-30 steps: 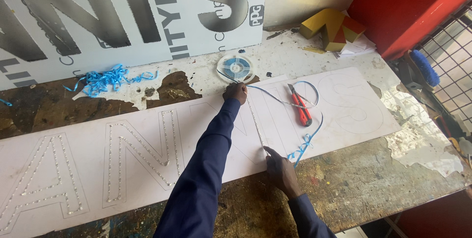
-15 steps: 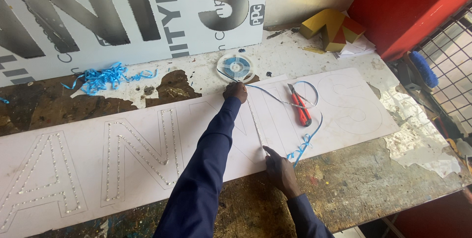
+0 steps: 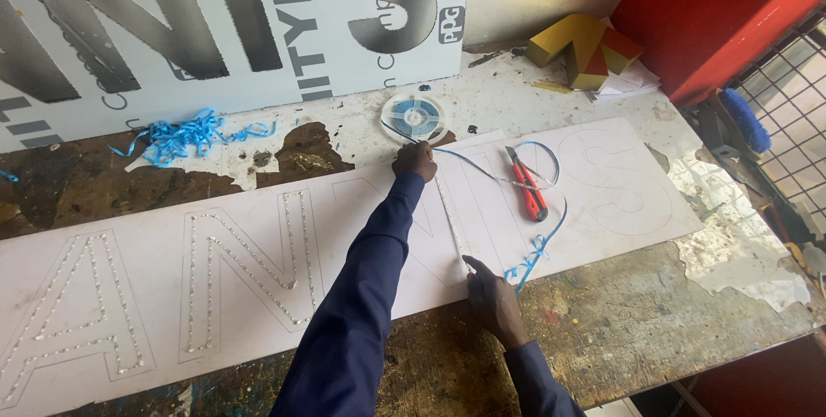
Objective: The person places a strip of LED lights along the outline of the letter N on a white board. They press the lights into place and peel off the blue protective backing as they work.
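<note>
My left hand [image 3: 415, 161] is stretched out to the far edge of the long white board [image 3: 258, 271], the landmark for every position below. Its fingers are curled narrow and pressed down on the upper end of a thin pale strip [image 3: 451, 219]. My right hand [image 3: 490, 295] sits at the near edge of the board, forefinger extended and its tip pressed on the lower end of the same strip, the other fingers folded under. The strip runs straight across the board between the two hands, from far edge to near edge. I cannot tell whether either hand pinches the strip or only pins it flat.

Letter outlines are drawn along the board. Those to the left of my left arm carry rows of small pale dots along their lines; the curved outline at the right end carries none that I can see.

A red utility knife [image 3: 527, 186] lies on the board, just right of the strip. A blue ribbon [image 3: 540, 245] loops around the knife and trails off the near edge of the board close to my right hand. A round reel [image 3: 414, 113] with a blue core rests on the worktable [image 3: 688, 314] just beyond the far edge of the board, near my left hand. A heap of blue curled scraps [image 3: 182, 135] lies on the table beyond the board's far edge, well left of the reel.
</note>
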